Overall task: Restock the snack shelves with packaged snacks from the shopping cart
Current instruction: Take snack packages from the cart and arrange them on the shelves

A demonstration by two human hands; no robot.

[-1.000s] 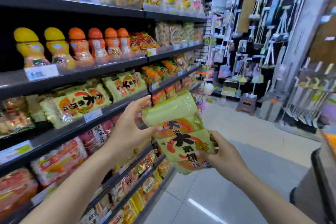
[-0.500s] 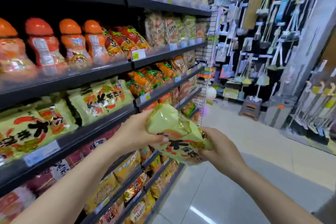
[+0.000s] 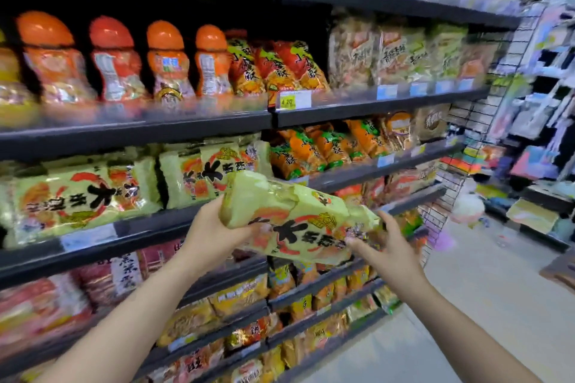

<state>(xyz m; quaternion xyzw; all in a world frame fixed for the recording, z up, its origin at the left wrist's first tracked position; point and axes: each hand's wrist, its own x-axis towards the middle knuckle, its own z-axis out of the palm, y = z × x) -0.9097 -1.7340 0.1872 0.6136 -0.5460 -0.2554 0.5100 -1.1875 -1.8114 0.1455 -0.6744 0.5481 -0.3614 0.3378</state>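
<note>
Both hands grip one pack: left hand (image 3: 214,232) curls around the top-left end of the yellow-green snack bag (image 3: 295,221), thumb over the front; right hand (image 3: 384,246) pinches the lower-right end, fingers partly hidden behind the film. Bag is airborne, tilted, left end higher, just in front of the middle shelf (image 3: 149,232).

Left to right: matching yellow-green packs (image 3: 77,199) already stand on that shelf, a second group (image 3: 205,174) sits right behind the held bag, orange packs (image 3: 314,149) start past the upright.

Risks, as I judge them: the slot looks crowded, so pushing in at this tilt could knock or crumple the standing packs. Slippery film with only end grips means it could sag or slip. Leading corner could catch the shelf lip or price tag strip (image 3: 87,236). Drifting right would put it in with the orange packs. Heavy blur, so the gap isn't readable.
</note>
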